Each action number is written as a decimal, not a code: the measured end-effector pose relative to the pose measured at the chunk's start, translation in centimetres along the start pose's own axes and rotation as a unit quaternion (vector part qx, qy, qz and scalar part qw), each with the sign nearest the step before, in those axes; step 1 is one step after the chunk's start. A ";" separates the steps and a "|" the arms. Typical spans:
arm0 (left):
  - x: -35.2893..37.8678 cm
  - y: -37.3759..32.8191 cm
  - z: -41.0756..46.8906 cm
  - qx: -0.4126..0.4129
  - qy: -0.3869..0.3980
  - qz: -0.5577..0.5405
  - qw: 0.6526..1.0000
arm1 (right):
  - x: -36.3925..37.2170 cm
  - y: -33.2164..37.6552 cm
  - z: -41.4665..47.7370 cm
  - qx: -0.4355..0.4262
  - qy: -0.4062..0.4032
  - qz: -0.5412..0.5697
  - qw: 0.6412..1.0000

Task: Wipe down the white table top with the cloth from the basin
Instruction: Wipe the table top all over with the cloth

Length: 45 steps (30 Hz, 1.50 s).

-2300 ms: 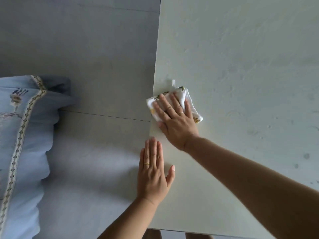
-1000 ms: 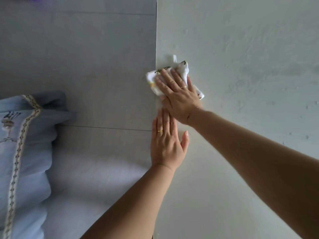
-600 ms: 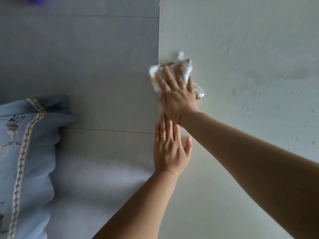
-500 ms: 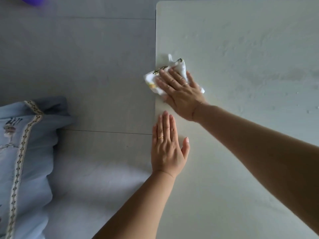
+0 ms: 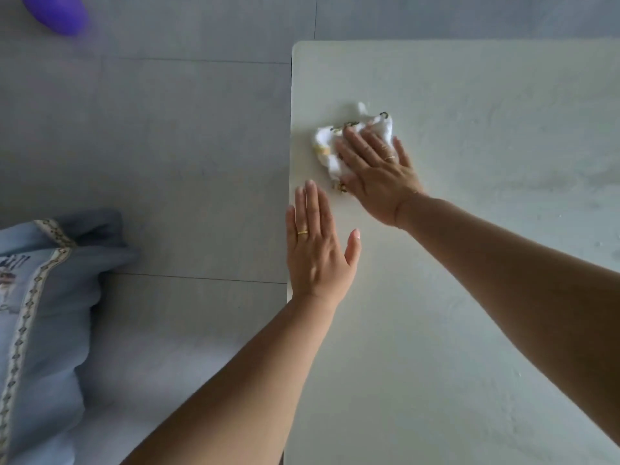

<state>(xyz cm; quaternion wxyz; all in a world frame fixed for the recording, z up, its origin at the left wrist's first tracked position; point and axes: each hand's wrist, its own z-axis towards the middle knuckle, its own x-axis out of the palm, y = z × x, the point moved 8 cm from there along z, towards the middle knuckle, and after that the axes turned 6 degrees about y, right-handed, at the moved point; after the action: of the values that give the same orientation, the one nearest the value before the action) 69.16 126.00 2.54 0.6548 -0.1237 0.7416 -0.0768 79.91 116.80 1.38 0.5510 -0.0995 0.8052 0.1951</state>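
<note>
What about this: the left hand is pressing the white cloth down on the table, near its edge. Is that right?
Not quite. It is the right hand that is pressing the white cloth down on the table, near its edge. The left hand lies flat at the table edge and holds nothing. The head view shows this.

The crumpled white cloth (image 5: 327, 142) lies on the flat white table top (image 5: 469, 330) near its left edge, under the right hand (image 5: 379, 176). The left hand (image 5: 317, 253) rests just before it.
</note>
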 end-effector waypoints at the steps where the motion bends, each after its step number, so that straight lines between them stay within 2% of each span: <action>1: 0.1 -0.2 1.0 0.005 0.004 0.004 1.000 | -0.3 -2.0 0.4 0.058 -0.005 0.023 0.998; 3: 0.5 -0.6 2.6 0.011 0.017 0.013 1.000 | -0.3 -3.4 1.4 0.148 -0.016 0.067 0.987; 5: 1.0 -0.6 3.1 0.009 0.029 0.026 0.999 | 0.0 -1.5 2.1 0.171 -0.017 0.075 0.982; 6: 1.2 -0.6 3.1 0.006 0.032 0.034 0.999 | 0.2 0.0 2.4 0.148 -0.016 0.074 0.986; 10: 1.2 -0.5 3.0 -0.002 0.023 0.030 0.999 | -0.3 3.6 3.2 -0.048 -0.004 0.029 0.998; 12: 1.1 -0.7 3.2 -0.001 0.020 0.022 1.000 | -0.9 1.7 4.2 -0.067 -0.010 0.002 0.998; 15: 1.1 -0.7 3.1 0.003 0.023 0.020 1.000 | -2.0 -2.3 6.1 0.065 -0.042 0.059 0.995; 17: 1.3 -0.6 3.2 0.003 0.025 0.026 0.999 | -1.9 -1.6 6.8 0.145 -0.058 0.084 0.984; 18: 1.3 -0.6 3.2 0.004 0.030 0.032 0.999 | -1.7 -0.1 7.1 0.149 -0.055 0.086 0.984; 21: 1.2 -0.8 3.3 0.005 0.036 0.046 0.998 | -1.0 5.1 7.4 0.027 -0.027 0.060 0.997; 23: 1.2 -0.7 3.3 0.001 0.032 0.035 0.999 | -1.3 5.2 7.5 -0.056 -0.010 0.020 0.998; 24: 1.2 -0.7 3.3 0.000 0.026 0.030 0.999 | -1.7 4.1 7.9 -0.071 -0.011 0.011 0.997; 26: 1.2 -0.6 3.3 0.001 0.017 0.029 0.999 | -2.9 0.7 9.3 -0.032 -0.027 0.021 0.999; 28: 1.3 -0.6 3.3 0.001 0.018 0.033 0.999 | -3.8 -2.8 10.9 0.073 -0.046 0.064 0.994; 30: 1.5 -0.5 3.4 0.001 0.017 0.033 0.999 | -3.8 -3.0 11.9 0.163 -0.056 0.077 0.982; 31: 1.5 -0.5 3.4 0.000 0.016 0.032 0.999 | -3.7 -1.9 12.3 0.176 -0.052 0.074 0.980; 32: 1.5 -0.4 3.3 -0.001 0.015 0.032 0.999 | -3.5 -0.3 12.8 0.158 -0.043 0.069 0.984; 36: 1.6 -0.4 3.3 -0.001 0.020 0.040 0.999 | -3.4 4.4 13.7 -0.041 -0.001 0.026 0.999; 38: 1.7 -0.4 3.3 0.002 0.022 0.042 0.999 | -4.1 2.6 14.3 -0.057 -0.007 0.012 0.998; 40: 1.7 -0.4 3.4 0.002 0.022 0.041 0.999 | -5.0 -1.8 14.4 0.016 -0.037 0.032 0.999; 43: 1.8 -0.2 3.3 0.002 0.023 0.041 0.999 | -5.6 -8.8 12.9 0.189 -0.069 0.077 0.976; 45: 1.8 -0.2 3.3 0.001 0.025 0.044 0.999 | -5.2 -9.5 12.2 0.251 -0.061 0.089 0.962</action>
<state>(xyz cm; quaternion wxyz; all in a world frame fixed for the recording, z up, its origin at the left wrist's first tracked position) 72.26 125.45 0.42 0.6391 -0.0884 0.7623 -0.0514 95.77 113.10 0.39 0.5869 0.1263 0.7987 0.0410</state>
